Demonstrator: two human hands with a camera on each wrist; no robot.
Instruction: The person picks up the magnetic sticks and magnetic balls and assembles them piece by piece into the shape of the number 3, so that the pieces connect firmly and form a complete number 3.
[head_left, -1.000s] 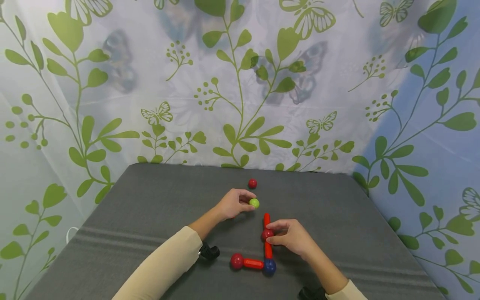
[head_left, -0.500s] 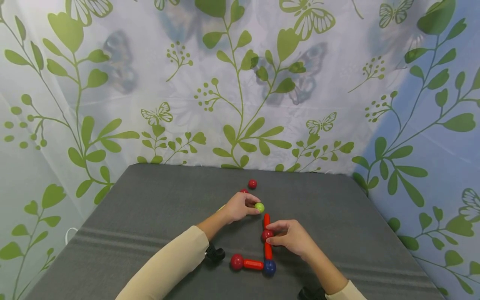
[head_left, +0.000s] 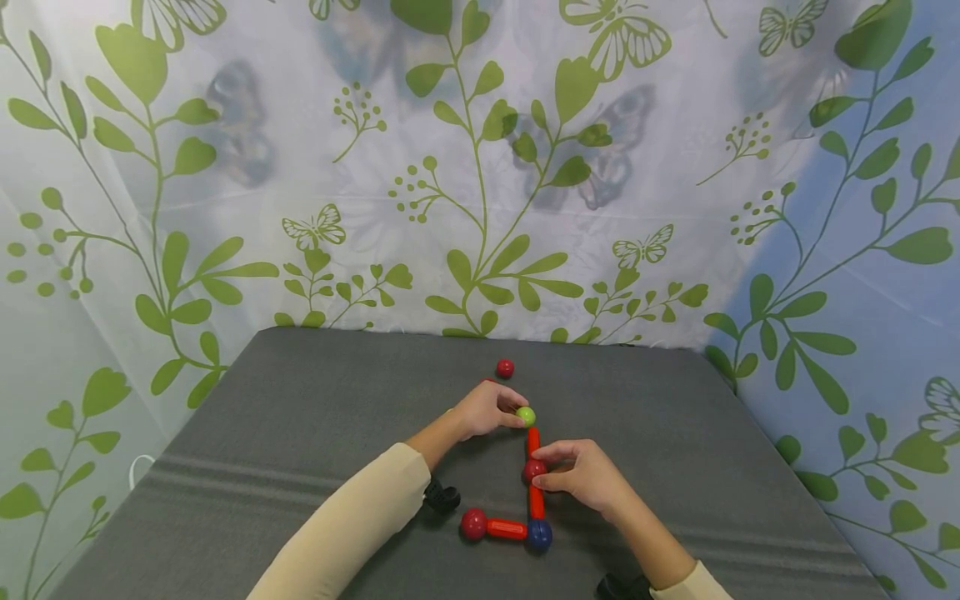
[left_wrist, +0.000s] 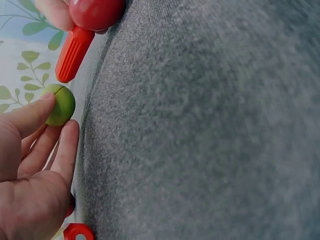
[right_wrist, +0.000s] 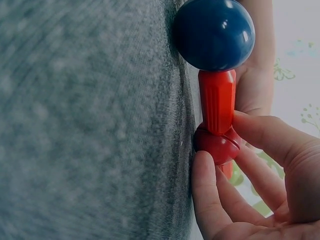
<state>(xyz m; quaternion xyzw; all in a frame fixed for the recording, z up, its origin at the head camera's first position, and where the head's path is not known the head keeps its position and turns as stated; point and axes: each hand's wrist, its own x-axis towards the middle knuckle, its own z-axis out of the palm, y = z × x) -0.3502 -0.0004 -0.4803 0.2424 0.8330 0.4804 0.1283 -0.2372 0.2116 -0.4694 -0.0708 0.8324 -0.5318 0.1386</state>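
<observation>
Green ball (head_left: 526, 417) sits right by the tip of the top rod (head_left: 533, 438)

The left hand (head_left: 483, 408) pinches the green ball with its thumb and fingers. The ball is at the far end of the top rod, which is red. They are so close that I can't tell if they touch. In the left wrist view, the ball has a thin line cut in it near the rod's tip.

The right hand (head_left: 585, 473) pinches the middle red ball (head_left: 534, 471). The top rod sticks out from one side of that ball. The bottom rod (head_left: 537, 504) goes from its other side to the blue ball (head_left: 538, 535). From there, the side rod (head_left: 507, 528) goes left to the end red ball (head_left: 473, 524). Together they make a bent shape like an L on the gray table (head_left: 645, 400). Past the left hand is one more loose red ball (head_left: 506, 368).

I think this step is bringing the green ball to the bare tip while the other hand keeps the shape from sliding. The next move seems to need good aim: line the ball up with the rod, then push gently. If the ball is crooked, the rod could swing away.
</observation>
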